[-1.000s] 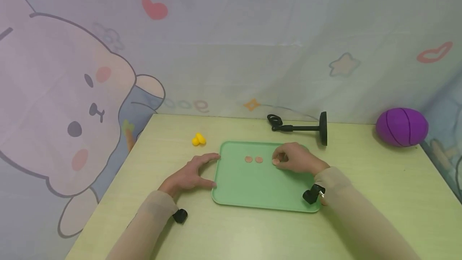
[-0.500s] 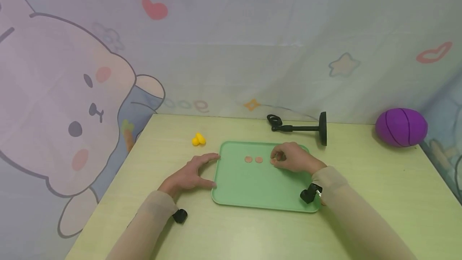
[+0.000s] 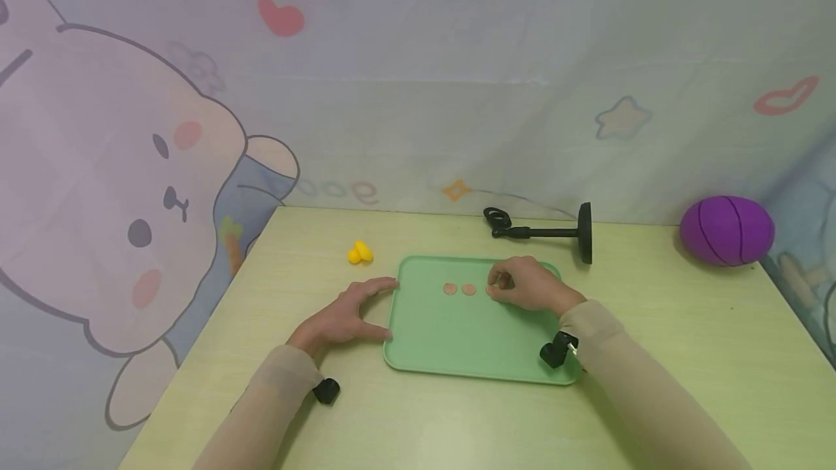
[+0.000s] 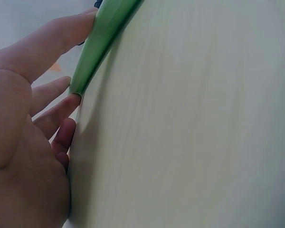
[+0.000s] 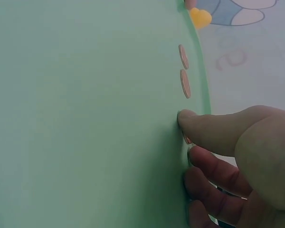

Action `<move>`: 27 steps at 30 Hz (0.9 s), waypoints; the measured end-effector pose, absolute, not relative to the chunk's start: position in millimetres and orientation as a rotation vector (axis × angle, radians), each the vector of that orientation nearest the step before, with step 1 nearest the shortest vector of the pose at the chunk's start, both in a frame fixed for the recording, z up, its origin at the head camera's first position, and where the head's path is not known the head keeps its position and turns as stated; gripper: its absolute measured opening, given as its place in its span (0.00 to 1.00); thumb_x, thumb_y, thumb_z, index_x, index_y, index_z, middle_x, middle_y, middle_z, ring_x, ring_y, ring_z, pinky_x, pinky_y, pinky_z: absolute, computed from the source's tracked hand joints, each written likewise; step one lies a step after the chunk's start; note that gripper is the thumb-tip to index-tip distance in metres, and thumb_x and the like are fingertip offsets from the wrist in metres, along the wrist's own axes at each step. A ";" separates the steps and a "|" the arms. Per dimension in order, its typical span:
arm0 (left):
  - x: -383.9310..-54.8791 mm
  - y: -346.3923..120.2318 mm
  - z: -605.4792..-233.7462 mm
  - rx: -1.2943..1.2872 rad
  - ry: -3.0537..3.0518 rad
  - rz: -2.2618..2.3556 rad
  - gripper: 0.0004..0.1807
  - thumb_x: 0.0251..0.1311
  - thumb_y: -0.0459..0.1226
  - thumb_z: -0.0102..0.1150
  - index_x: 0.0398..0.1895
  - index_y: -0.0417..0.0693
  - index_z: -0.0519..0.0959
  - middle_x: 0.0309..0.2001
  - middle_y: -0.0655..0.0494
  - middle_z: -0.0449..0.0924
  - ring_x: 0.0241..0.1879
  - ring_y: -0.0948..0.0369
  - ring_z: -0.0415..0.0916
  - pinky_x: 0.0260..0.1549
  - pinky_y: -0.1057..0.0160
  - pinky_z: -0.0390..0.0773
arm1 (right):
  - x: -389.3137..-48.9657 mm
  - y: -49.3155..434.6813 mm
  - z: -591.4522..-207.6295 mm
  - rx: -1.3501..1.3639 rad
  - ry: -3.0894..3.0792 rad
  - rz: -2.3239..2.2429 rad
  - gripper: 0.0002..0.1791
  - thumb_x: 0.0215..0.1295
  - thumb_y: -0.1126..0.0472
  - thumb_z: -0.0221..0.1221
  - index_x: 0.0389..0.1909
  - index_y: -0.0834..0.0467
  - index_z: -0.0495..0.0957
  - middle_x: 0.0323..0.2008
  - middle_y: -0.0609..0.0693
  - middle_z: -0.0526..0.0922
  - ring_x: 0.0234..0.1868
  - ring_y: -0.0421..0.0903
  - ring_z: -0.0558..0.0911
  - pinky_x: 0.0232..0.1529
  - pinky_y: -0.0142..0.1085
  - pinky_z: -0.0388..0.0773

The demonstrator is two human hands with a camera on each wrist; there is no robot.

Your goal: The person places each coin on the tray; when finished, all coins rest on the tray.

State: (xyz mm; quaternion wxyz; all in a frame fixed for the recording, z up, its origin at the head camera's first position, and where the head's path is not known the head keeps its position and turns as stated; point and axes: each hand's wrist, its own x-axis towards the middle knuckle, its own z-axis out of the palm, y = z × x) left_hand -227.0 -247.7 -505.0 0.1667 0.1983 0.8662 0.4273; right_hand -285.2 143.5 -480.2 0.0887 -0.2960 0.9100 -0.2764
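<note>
On the green tray (image 3: 483, 339), two copper-coloured coins lie flat in a row, a left coin (image 3: 450, 289) and a middle coin (image 3: 469, 289). A third coin (image 5: 187, 138) sits to their right, mostly covered by the thumb of my right hand (image 3: 527, 285). That hand pinches it low against the tray with thumb and curled fingers. At the tray's left edge, my left hand (image 3: 336, 316) spreads thumb and fingers wide, their tips touching the rim. The left wrist view shows those fingers against the green rim (image 4: 97, 50).
A small yellow object (image 3: 360, 252) lies beyond the left hand. Behind the tray is a black stand (image 3: 548, 233) with a round base, lying on its side. A purple ball (image 3: 727, 231) rests at the table's (image 3: 692, 332) far right corner, near the printed curtain.
My right hand has slid the third coin a short way left, closer to the other two. The left hand and the tray have stayed put.
</note>
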 end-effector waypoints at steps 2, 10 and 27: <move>-227.1 -247.8 -505.0 0.561 2.467 1.214 0.50 0.53 0.44 0.82 0.79 0.61 0.67 0.81 0.55 0.59 0.78 0.46 0.50 0.76 0.33 0.49 | -285.2 143.6 -480.4 -0.874 2.710 -0.820 0.05 0.71 0.56 0.68 0.42 0.53 0.87 0.34 0.44 0.85 0.37 0.42 0.80 0.43 0.43 0.79; -227.1 -247.4 -503.8 0.557 2.481 1.190 0.50 0.53 0.44 0.82 0.80 0.61 0.66 0.81 0.55 0.58 0.78 0.46 0.50 0.76 0.33 0.49 | -284.6 144.9 -480.1 -0.886 2.716 -0.812 0.08 0.72 0.54 0.67 0.44 0.54 0.86 0.33 0.45 0.84 0.36 0.42 0.79 0.43 0.43 0.78; -228.8 -245.0 -500.1 0.562 2.463 1.209 0.50 0.52 0.45 0.83 0.79 0.61 0.67 0.80 0.55 0.59 0.78 0.46 0.50 0.76 0.32 0.49 | -273.4 175.9 -471.5 -0.865 2.700 -0.840 0.18 0.66 0.59 0.72 0.53 0.58 0.82 0.37 0.48 0.84 0.36 0.42 0.82 0.44 0.44 0.80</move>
